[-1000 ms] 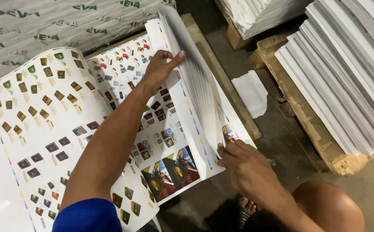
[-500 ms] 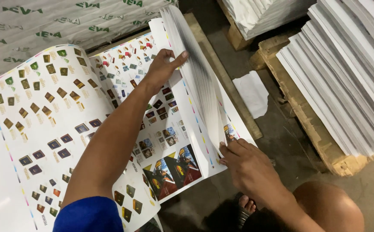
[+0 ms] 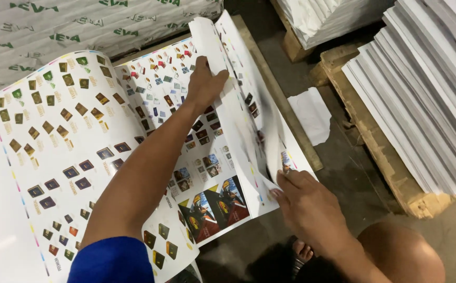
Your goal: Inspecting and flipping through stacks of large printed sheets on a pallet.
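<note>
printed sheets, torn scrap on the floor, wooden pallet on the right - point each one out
printed sheets (image 3: pixel 81 152), head view, flat face of the curled-back sheet
torn scrap (image 3: pixel 311 115), head view, middle of the white paper
wooden pallet (image 3: pixel 380 157), head view, its top edge board
</note>
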